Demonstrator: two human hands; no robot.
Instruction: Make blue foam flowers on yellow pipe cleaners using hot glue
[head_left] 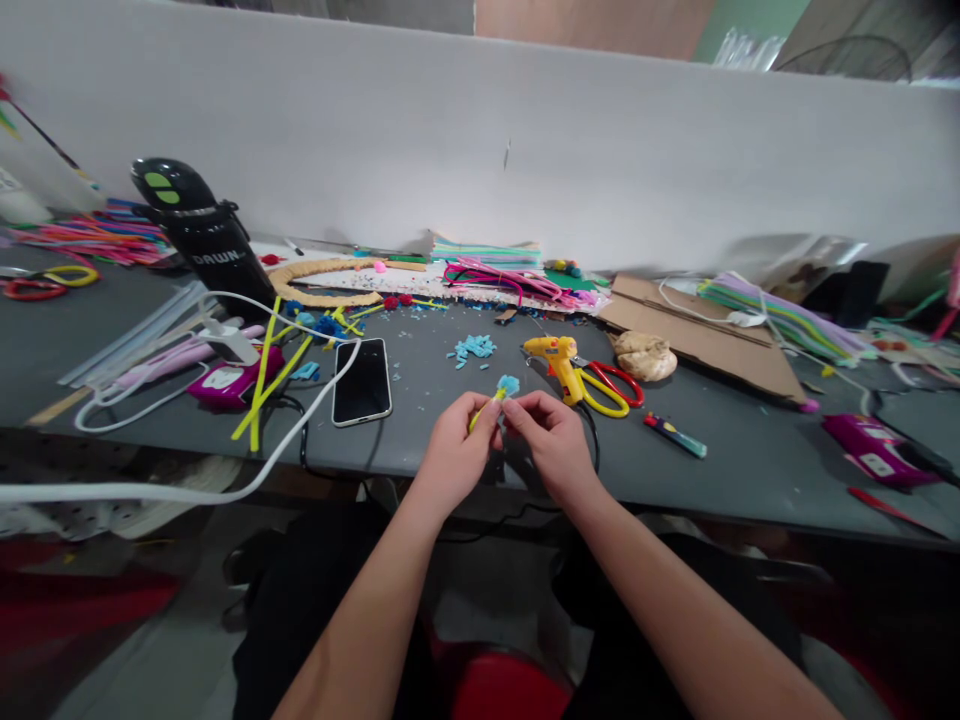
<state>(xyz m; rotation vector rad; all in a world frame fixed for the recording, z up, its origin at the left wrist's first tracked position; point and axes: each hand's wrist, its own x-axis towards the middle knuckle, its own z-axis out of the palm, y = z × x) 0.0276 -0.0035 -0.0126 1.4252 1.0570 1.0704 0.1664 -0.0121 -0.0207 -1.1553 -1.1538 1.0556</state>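
Note:
Just over the near table edge, my left hand (461,435) is closed on the yellow stem of a small blue flower (509,384), whose crinkled head points up and away. My right hand (551,435) pinches at the base of the same flower, thumb and forefinger together; its other fingers are curled and partly hidden. Beyond the hands lies a loose pile of light blue bits (472,348). A yellow glue gun (559,362) rests right of the pile, beside scissors (611,390) with red and yellow handles.
A phone (362,382), yellow strips (264,385) and a black bottle (214,250) are on the left. A white cable (281,470) crosses the front left edge. Cardboard (705,345), a beige lump (643,356), a small glue tube (675,436) and a purple box (877,450) are on the right.

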